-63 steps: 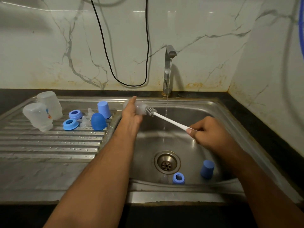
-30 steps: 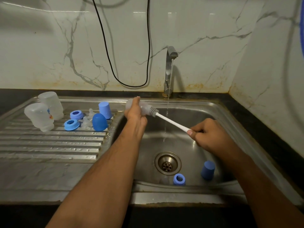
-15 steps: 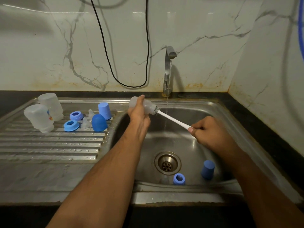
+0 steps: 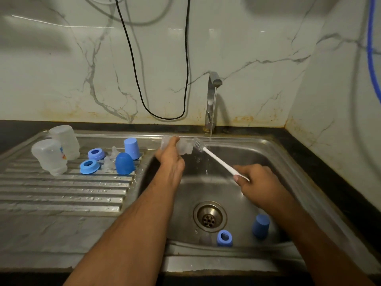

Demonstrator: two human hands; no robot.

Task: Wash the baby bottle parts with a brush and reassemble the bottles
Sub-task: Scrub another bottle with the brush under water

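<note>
bottle: clear bottle [image 4: 184, 146] held on its side over the back left of the sink basin, mouth pointing right
brush: bristle head [image 4: 198, 144] just outside the bottle mouth, white handle [image 4: 218, 159] slanting down-right to the right hand
left hand: left hand [image 4: 171, 156] wrapped around the bottle body, fingers curled over it
right hand: right hand [image 4: 258, 183] clenched around the lower end of the brush handle, thumb on top
water: thin stream [image 4: 213, 112] running from the tap [image 4: 212, 96], falling just right of the brush head
sink: steel sink [image 4: 288, 172], drain [image 4: 209, 216] in the middle of the basin
in basin: blue ring [image 4: 224, 238] lying at the front near the drain; blue cap [image 4: 261, 225] standing to its right, apart from it
drainboard: ribbed drainboard [image 4: 61, 188] left of the basin, wet
on drainboard: two clear bottles [image 4: 49, 155] upside down at far left, touching each other; two blue rings [image 4: 89, 166] beside them; clear nipples [image 4: 109, 162] between the rings and two blue caps [image 4: 124, 163]
wall: marble tiles [image 4: 61, 69], black cable [image 4: 156, 114] hanging in a loop left of the tap; blue hose [image 4: 372, 48] at right edge
</note>
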